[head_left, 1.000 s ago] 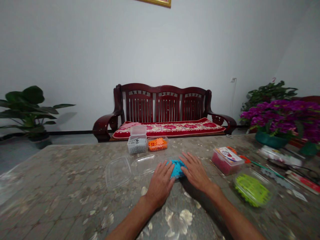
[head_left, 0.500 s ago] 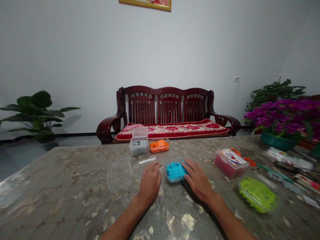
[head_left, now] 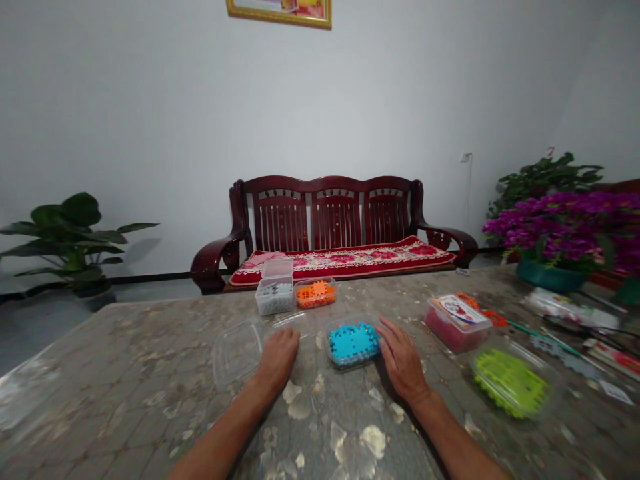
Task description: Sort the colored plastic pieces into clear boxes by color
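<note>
A clear plastic box of blue interlocking pieces (head_left: 354, 341) stands on the table without a cover. Along its right side lies my right hand (head_left: 403, 363), open, with fingers stretched and the fingertips at the box's rim. To the left of the box, my left hand (head_left: 278, 357) is closed over the near edge of a clear plastic lid (head_left: 299, 321); its fingertips are partly hidden. Further left a second clear lid (head_left: 237, 352) rests flat on the table.
Behind are a box of grey pieces (head_left: 275, 297) with its lid raised and a box of orange pieces (head_left: 316, 293). At right stand a red box (head_left: 457, 328), a box of green pieces (head_left: 511, 383) and a purple flower pot (head_left: 550, 275). A wooden bench (head_left: 333, 213) is beyond the table (head_left: 125, 387).
My right hand has slid off the blue pieces to the right side of their box. My left hand has moved left, onto the near edge of the clear lid.
</note>
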A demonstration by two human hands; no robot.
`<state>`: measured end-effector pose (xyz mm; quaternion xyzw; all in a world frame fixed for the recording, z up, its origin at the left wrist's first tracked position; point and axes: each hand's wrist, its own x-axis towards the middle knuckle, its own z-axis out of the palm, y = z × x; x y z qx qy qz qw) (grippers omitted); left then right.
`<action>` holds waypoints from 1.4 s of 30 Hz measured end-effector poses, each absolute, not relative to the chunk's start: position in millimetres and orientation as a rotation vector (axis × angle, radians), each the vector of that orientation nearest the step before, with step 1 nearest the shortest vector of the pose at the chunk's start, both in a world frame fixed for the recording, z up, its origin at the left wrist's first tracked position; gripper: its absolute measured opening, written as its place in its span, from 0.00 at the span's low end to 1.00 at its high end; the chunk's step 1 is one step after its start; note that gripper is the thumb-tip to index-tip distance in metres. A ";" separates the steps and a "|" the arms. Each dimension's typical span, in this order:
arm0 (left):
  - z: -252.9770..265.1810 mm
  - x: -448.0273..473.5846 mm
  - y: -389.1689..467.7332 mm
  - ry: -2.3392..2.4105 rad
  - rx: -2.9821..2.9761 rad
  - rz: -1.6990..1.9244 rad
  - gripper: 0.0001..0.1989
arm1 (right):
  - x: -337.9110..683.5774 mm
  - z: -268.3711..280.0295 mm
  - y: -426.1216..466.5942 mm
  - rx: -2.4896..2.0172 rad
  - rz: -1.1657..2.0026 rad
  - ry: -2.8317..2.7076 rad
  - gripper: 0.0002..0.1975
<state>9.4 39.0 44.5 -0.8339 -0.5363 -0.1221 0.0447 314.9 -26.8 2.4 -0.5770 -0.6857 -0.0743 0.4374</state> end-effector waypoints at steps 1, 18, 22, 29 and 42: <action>47.5 8.5 40.4 -1.641 -2.536 -0.382 0.12 | 315.1 1.9 -26.6 -1.435 -0.176 -1.691 0.20; 60.8 108.1 -19.6 -1.114 -2.691 -0.610 0.08 | 328.0 -9.2 -16.8 -1.327 0.123 -1.302 0.24; 57.9 118.1 -17.3 -1.125 -2.692 -0.591 0.07 | 330.2 -2.4 -15.7 -1.254 0.102 -1.315 0.25; 63.0 114.3 -12.0 -1.155 -2.722 -0.694 0.08 | 326.2 12.7 -12.0 -1.357 0.039 -1.560 0.24; 41.5 110.8 19.0 -1.445 -2.563 -0.649 0.22 | 306.1 20.7 2.6 -1.630 -0.006 -1.866 0.26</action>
